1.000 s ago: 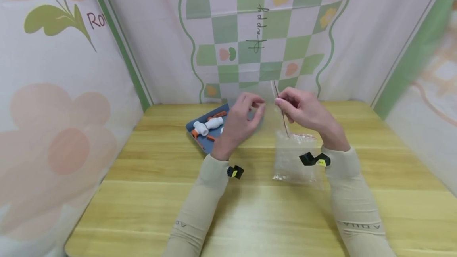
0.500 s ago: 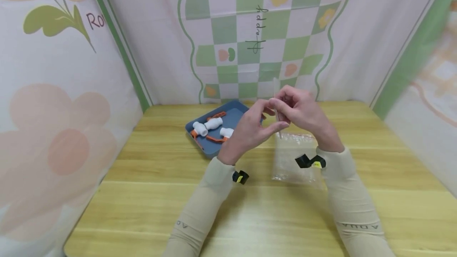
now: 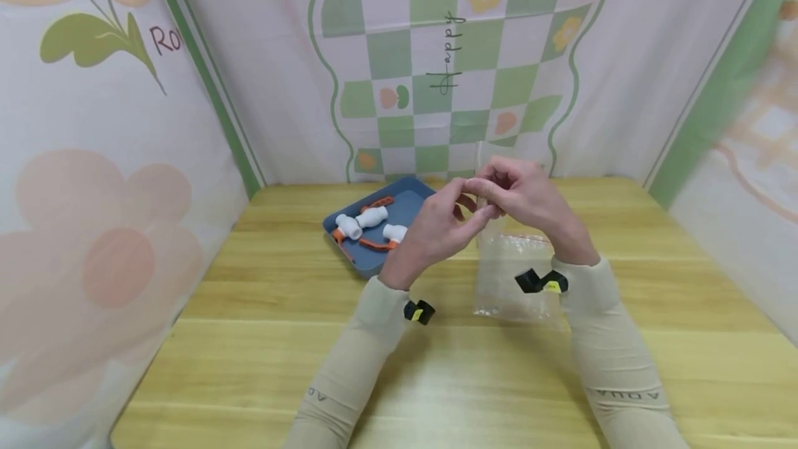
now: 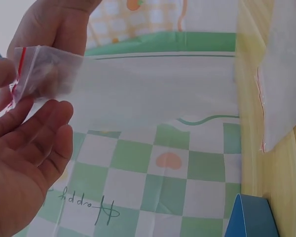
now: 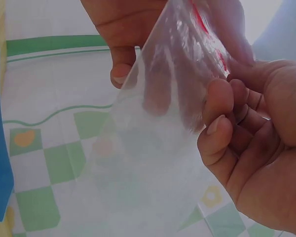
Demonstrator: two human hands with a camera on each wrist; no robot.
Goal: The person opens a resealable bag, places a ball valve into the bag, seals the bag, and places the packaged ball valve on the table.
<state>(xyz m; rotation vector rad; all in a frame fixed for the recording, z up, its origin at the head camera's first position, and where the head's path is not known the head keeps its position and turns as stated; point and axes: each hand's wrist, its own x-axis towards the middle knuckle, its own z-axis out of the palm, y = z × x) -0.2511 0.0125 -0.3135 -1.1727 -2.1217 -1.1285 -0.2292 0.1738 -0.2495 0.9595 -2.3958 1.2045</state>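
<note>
Worktop (image 3: pixel 237 366): bare wood left of the blue tray (image 3: pixel 411 197) and right of the right sleeve (image 3: pixel 623 345); a hand could pass low along either side. Bare strip also between the two sleeves, near edge.

Centre: blocked. Left hand (image 3: pixel 439 227) and right hand (image 3: pixel 530 199) meet at a raised clear bag (image 5: pixel 138 133), fingers close together. Film hangs beneath them; lower end hard to make out. Flat plastic bag (image 3: pixel 514 279) on the wood below: low obstacle.

Tray: approachable from the left over its wall; white valves (image 3: pixel 373 217) inside, left hand and wrist screening its right side.

Far edge: curtain (image 3: pixel 399 54) bars passage.
</note>
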